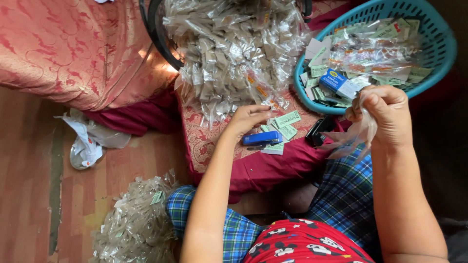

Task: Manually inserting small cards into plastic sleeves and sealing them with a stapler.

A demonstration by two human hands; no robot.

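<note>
My right hand (pixel 385 114) is closed around a bunch of small clear plastic packets (pixel 353 136) that hang below the fingers, just in front of a teal basket (pixel 441 58). My left hand (pixel 248 119) reaches toward green paper labels (pixel 286 119) lying on the red patterned cushion (pixel 204 141); its fingertips rest near them, and I cannot tell if it pinches one. A blue stapler (pixel 261 139) lies just below that hand. A black stapler (pixel 319 130) sits to the right of the labels.
A big heap of filled clear packets (pixel 229 53) covers the cushion's far side. The basket holds labels, packets and a blue box (pixel 339 83). Another packet pile (pixel 136 224) lies on the floor at left, beside a sandal (pixel 85 153) and red fabric (pixel 73 48).
</note>
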